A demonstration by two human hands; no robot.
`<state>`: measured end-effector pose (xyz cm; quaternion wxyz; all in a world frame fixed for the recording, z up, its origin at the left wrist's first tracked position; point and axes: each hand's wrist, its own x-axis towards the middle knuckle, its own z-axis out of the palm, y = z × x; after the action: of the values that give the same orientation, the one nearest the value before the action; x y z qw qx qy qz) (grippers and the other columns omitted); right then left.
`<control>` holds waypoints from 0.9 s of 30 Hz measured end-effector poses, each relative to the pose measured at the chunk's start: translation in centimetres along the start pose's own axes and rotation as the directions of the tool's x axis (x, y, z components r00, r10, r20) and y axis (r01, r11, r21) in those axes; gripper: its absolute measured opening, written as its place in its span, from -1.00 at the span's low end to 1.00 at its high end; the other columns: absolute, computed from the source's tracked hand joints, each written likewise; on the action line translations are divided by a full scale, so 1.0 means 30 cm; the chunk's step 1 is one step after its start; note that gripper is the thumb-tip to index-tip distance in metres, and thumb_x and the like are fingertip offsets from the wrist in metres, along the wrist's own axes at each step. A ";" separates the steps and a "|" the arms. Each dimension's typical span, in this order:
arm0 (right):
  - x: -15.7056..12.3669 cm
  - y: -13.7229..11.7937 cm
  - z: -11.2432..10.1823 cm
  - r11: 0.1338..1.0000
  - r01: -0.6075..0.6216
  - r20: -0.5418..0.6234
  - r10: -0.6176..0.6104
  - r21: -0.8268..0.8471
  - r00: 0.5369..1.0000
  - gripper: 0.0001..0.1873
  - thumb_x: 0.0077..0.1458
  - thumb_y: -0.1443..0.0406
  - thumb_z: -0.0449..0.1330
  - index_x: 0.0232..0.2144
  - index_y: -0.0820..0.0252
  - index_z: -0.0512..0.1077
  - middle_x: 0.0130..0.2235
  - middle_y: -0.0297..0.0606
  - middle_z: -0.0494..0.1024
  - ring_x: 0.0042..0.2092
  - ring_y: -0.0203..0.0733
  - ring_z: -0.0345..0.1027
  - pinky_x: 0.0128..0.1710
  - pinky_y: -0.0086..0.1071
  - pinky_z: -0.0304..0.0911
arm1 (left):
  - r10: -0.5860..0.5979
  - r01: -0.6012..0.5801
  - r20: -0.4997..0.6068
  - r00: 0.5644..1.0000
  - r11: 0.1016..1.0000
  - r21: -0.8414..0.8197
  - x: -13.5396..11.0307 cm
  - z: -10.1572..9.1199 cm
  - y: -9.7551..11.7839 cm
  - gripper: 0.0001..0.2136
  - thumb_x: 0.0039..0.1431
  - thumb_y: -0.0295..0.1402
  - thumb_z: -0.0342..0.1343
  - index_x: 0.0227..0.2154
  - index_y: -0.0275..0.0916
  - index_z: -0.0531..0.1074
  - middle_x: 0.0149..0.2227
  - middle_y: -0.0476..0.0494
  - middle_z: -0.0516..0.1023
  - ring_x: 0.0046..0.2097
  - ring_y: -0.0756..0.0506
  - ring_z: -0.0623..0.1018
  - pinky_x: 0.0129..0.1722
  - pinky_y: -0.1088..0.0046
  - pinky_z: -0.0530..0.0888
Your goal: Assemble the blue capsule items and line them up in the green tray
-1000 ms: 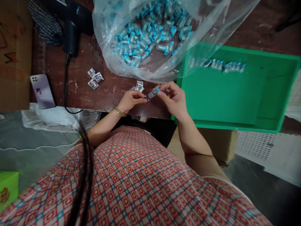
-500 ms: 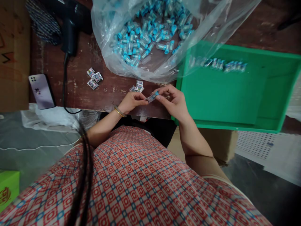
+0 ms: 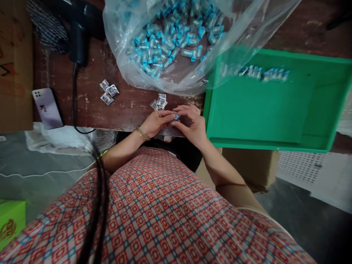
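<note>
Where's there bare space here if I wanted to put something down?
There's bare tabletop between the three sachets on the left and the small sachet pile by the left hand. The green tray is bare between its row of tubes and its near wall. It's crowded inside the plastic bag, full of blue-capped tubes.
</note>
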<state>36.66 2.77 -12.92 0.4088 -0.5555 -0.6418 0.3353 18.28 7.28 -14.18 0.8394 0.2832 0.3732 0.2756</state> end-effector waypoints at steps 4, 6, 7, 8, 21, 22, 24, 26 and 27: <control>-0.007 -0.009 0.000 1.000 -0.012 -0.009 0.013 0.028 1.000 -0.78 0.06 0.16 0.52 -0.25 -0.07 0.60 -0.02 -0.35 0.73 0.18 0.06 0.53 0.44 0.25 0.04 | 0.023 -0.022 -0.036 0.999 1.000 0.022 -0.014 0.018 0.000 -0.52 -0.24 -0.02 0.61 -0.30 -0.21 0.71 -0.27 -0.07 0.71 -0.29 0.01 0.58 -0.20 0.43 0.51; -0.005 -0.010 -0.006 0.999 -0.015 -0.004 0.015 0.031 1.000 -0.78 0.05 0.16 0.53 -0.27 -0.07 0.60 -0.03 -0.36 0.73 0.20 0.07 0.52 0.45 0.25 0.02 | 0.016 -0.015 -0.043 0.999 0.999 0.034 -0.016 0.021 0.000 -0.51 -0.25 -0.01 0.61 -0.29 -0.21 0.71 -0.27 -0.08 0.72 -0.29 0.00 0.58 -0.20 0.43 0.50; -0.004 -0.009 -0.008 0.999 -0.013 -0.003 0.013 0.033 1.000 -0.79 0.05 0.16 0.53 -0.27 -0.07 0.60 -0.03 -0.37 0.72 0.20 0.07 0.51 0.45 0.25 0.02 | 0.014 -0.012 -0.043 0.999 0.999 0.039 -0.015 0.021 0.000 -0.51 -0.25 -0.01 0.61 -0.28 -0.21 0.71 -0.26 -0.09 0.72 -0.28 -0.01 0.59 -0.19 0.42 0.50; -0.003 -0.006 -0.010 0.999 -0.009 -0.005 0.009 0.035 1.000 -0.79 0.06 0.16 0.53 -0.27 -0.07 0.60 -0.03 -0.36 0.72 0.21 0.07 0.51 0.46 0.24 0.01 | 0.016 -0.014 -0.041 0.999 0.999 0.042 -0.013 0.020 0.001 -0.50 -0.25 -0.01 0.61 -0.27 -0.21 0.71 -0.26 -0.09 0.72 -0.27 -0.01 0.59 -0.19 0.42 0.50; 0.020 0.095 -0.150 0.920 -0.125 -0.096 0.172 0.371 0.980 -0.63 0.20 -0.02 0.39 -0.10 0.00 0.47 0.12 -0.23 0.61 0.12 -0.09 0.57 0.18 -0.14 0.48 | 0.110 -0.109 -0.007 0.994 0.991 0.080 0.026 0.069 0.011 -0.36 -0.03 0.15 0.48 -0.04 -0.22 0.55 -0.23 -0.13 0.70 -0.30 -0.01 0.60 -0.30 0.49 0.48; 0.048 0.163 -0.248 0.921 -0.153 -0.156 0.221 0.359 0.963 -0.62 0.22 -0.04 0.36 -0.06 -0.02 0.45 0.02 -0.26 0.64 -0.02 -0.15 0.61 0.05 -0.20 0.55 | 0.128 -0.124 -0.024 0.991 0.984 0.130 0.025 0.063 0.018 -0.38 0.00 0.15 0.46 -0.05 -0.22 0.56 -0.19 -0.16 0.71 -0.29 -0.01 0.61 -0.29 0.49 0.49; 0.102 0.328 -0.493 0.924 -0.292 -0.327 0.363 0.247 0.872 -0.67 0.29 0.00 0.29 -0.04 0.01 0.43 -0.18 -0.33 0.62 -0.27 -0.26 0.57 -0.22 -0.35 0.54 | 0.197 -0.173 -0.073 0.978 0.952 0.251 0.020 0.032 0.034 -0.45 0.02 0.07 0.48 -0.08 -0.24 0.59 -0.17 -0.18 0.72 -0.29 -0.01 0.59 -0.28 0.49 0.49; 0.137 0.490 -0.751 0.818 -0.574 -0.547 0.498 0.037 0.673 -0.80 0.35 0.13 0.22 -0.12 0.12 0.44 -0.29 -0.37 0.54 -0.40 -0.35 0.46 -0.35 -0.45 0.43 | 0.242 -0.185 -0.132 0.961 0.922 0.339 0.015 -0.016 0.046 -0.51 0.05 0.02 0.47 -0.10 -0.23 0.62 -0.19 -0.17 0.71 -0.29 -0.01 0.58 -0.29 0.48 0.48; 0.147 0.559 -0.863 0.714 -0.696 -0.627 0.509 -0.076 0.590 -0.82 0.38 0.18 0.16 -0.15 0.17 0.45 -0.33 -0.37 0.51 -0.42 -0.35 0.42 -0.36 -0.44 0.41 | 0.254 -0.180 -0.167 0.953 0.914 0.362 0.011 -0.042 0.050 -0.53 0.04 0.01 0.46 -0.12 -0.23 0.62 -0.21 -0.16 0.71 -0.30 -0.02 0.57 -0.30 0.49 0.47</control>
<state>67.03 9.14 -15.67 0.3446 -0.8717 -0.3050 0.1687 17.11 8.89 -14.02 0.6969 0.4342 0.4680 0.3267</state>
